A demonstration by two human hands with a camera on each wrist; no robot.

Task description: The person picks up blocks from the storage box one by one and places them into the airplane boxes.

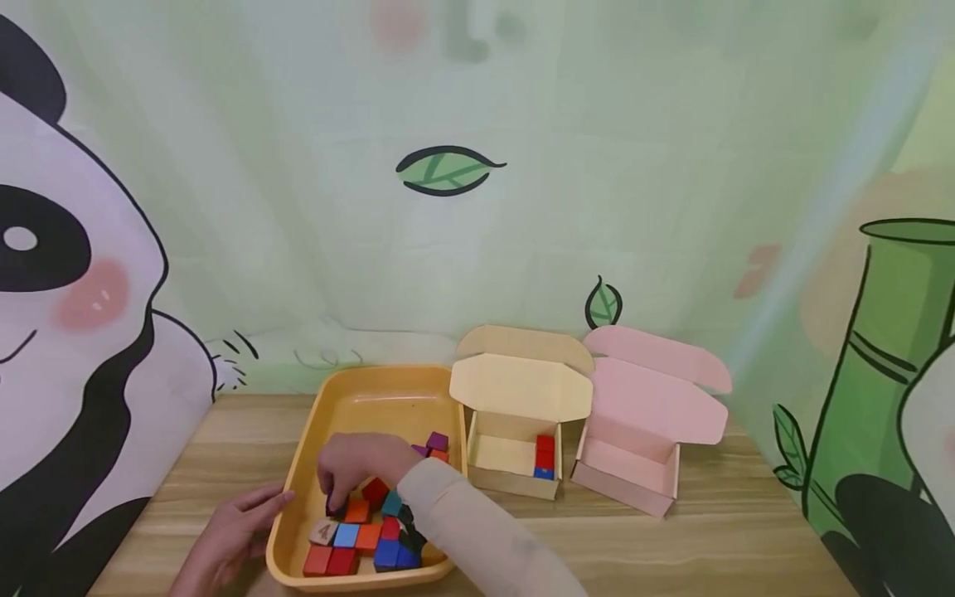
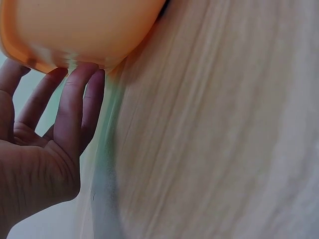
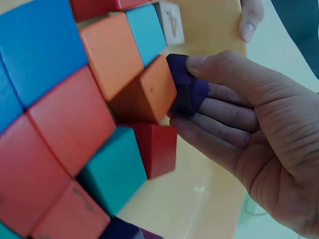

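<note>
My right hand point(image 3: 259, 114) pinches a dark purple block point(image 3: 182, 89) between thumb and fingers, low inside the yellow tray point(image 1: 395, 377). Beside that block lie an orange block point(image 3: 158, 89) and a red block point(image 3: 158, 149). A light wooden block with a figure on it point(image 3: 171, 22) and a light blue block point(image 3: 145, 32) are close by. At the tray's left side, my left hand point(image 1: 235, 531) touches the rim and outer wall with its fingertips. In the left wrist view its fingers point(image 2: 70, 109) are extended, only slightly bent, against the tray.
Right of the tray stands an open cream box point(image 1: 515, 485) with red blocks point(image 1: 545, 452) and a blue block point(image 1: 544, 473) along its right wall. An open pink box point(image 1: 622, 489) stands further right. Behind the wooden table point(image 1: 567, 547) hangs a printed panda cloth point(image 1: 522, 249).
</note>
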